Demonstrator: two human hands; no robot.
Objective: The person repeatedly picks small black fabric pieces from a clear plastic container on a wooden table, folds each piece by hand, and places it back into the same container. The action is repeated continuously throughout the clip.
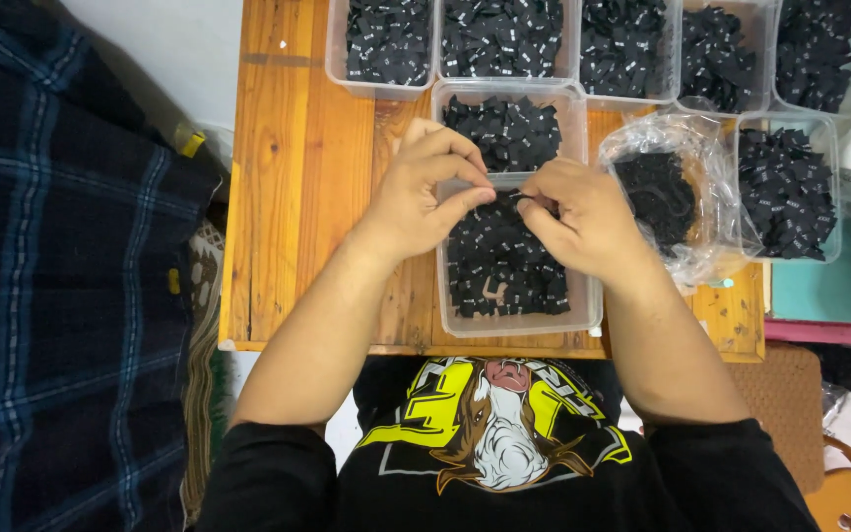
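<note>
Both hands, left hand [425,192] and right hand [583,217], are pinching one small black label [518,197] over the clear box [519,323] on the bench [288,197], sorting labels.

The top row of clear tubs [504,77] is cut off by the edge; the white marks on the black pieces [499,266] are too small to read
</note>
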